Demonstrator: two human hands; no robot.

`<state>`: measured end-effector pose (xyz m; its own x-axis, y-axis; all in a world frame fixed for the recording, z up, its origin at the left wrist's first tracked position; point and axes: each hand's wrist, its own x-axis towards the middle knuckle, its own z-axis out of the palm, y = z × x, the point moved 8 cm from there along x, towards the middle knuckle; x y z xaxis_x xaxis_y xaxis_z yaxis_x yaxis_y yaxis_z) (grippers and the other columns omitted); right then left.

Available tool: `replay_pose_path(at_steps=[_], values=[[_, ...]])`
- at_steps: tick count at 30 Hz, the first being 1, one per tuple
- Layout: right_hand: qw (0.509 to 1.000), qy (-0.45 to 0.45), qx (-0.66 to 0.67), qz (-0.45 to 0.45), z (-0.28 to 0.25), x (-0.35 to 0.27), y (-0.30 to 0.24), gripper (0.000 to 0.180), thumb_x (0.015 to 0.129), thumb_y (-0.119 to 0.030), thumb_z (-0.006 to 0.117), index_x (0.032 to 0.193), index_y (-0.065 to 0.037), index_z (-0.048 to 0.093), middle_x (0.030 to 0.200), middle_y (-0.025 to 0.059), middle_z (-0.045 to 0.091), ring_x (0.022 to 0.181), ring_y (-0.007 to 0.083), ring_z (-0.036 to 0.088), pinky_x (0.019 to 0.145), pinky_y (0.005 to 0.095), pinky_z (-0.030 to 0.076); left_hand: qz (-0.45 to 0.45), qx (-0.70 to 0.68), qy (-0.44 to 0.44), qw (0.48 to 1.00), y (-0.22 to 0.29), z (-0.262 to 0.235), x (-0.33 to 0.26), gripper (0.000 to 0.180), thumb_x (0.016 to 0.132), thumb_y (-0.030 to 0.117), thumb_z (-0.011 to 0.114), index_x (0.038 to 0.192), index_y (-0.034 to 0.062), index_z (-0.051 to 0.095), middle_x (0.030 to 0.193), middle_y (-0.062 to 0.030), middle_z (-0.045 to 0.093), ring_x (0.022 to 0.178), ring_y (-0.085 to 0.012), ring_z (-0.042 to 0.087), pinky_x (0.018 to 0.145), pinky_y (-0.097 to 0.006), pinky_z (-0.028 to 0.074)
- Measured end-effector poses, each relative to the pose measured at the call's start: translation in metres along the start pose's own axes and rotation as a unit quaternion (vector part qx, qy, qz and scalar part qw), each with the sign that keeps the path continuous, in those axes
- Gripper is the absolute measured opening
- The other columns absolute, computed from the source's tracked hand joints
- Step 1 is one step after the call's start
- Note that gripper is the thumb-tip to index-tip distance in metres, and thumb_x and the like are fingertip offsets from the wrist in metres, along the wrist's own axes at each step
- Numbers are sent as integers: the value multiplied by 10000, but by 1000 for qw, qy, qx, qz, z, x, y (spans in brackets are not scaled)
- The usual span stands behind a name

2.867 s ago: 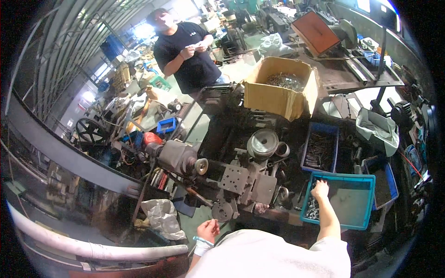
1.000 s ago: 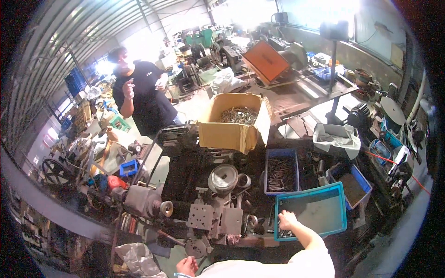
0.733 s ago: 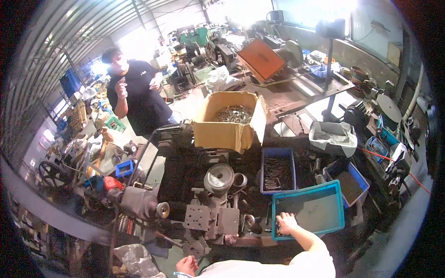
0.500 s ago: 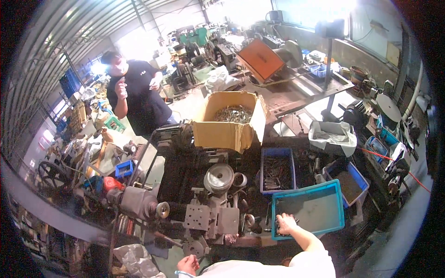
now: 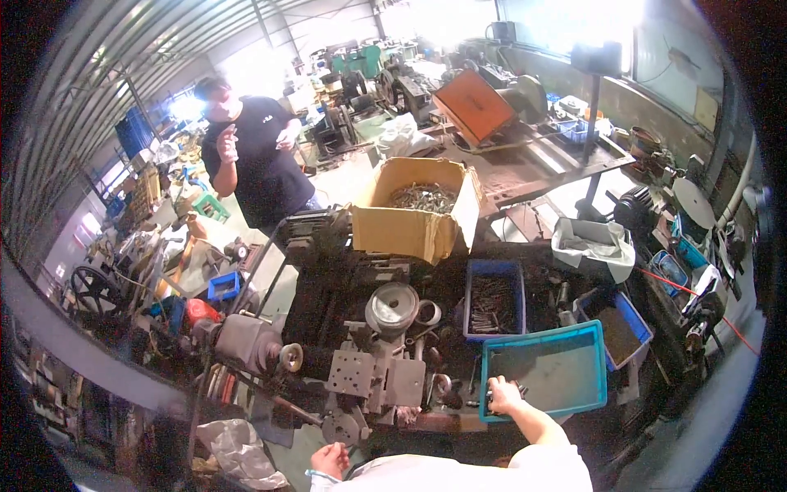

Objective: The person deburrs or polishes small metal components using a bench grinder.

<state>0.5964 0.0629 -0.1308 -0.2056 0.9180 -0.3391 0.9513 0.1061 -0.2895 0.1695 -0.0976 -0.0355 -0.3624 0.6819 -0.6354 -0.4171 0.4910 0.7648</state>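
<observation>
My right hand (image 5: pixel 506 395) reaches into the near left corner of a teal plastic tray (image 5: pixel 602 361). Its fingers are closed around small dark metal parts (image 5: pixel 521 389), whose exact kind is too small to tell. Apart from the parts at my hand, a greyish bottom shows across most of the tray. Low in the picture, my left hand (image 5: pixel 330 460) is held in front of my body with its fingers curled together, below the lathe's tool slide (image 5: pixel 351 373). What those fingers hold, if anything, is hidden.
Behind the tray stand a blue bin (image 5: pixel 495 334) of metal pins and another blue bin (image 5: pixel 647 334) of dark grains. A cardboard box (image 5: pixel 402 230) of metal pieces sits farther back. The lathe's round chuck (image 5: pixel 391 307) lies left of them. Another person (image 5: pixel 262 164) stands at the far left.
The whole view has shifted and tilted slightly. My right hand stays in the tray's near corner with the metal parts, and my left hand keeps its curled pose.
</observation>
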Motion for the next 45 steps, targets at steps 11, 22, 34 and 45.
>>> replay_pose_path(at_steps=[11,22,34,45], values=[[997,69,-21,-36,5,-1,-1,490,611,-174,578,1048,-48,396,1060,163,422,903,323,498,784,453,384,12,-13,17,1000,2,-1,-8,157,806,165,538,818,8,550,634,-60,540,491,-139,496,433,-263,435],[993,109,-26,-21,-1,-10,-6,475,602,-193,604,1012,-46,416,990,171,434,857,348,499,735,430,421,20,-14,15,1000,-1,-5,-8,160,802,166,547,818,7,553,637,-67,545,487,-141,502,425,-267,440],[998,55,-13,-17,12,-1,-1,499,564,-193,606,1005,-33,436,971,163,456,870,327,504,749,419,405,28,-19,26,999,0,-14,-14,158,812,163,532,816,6,555,644,-56,550,496,-131,507,434,-261,444],[994,95,-58,4,6,0,-4,420,585,-180,598,949,-45,437,910,137,462,812,303,528,669,408,438,22,-24,31,999,-7,-18,-14,156,822,160,517,834,7,545,633,-47,530,503,-135,498,429,-265,434]])
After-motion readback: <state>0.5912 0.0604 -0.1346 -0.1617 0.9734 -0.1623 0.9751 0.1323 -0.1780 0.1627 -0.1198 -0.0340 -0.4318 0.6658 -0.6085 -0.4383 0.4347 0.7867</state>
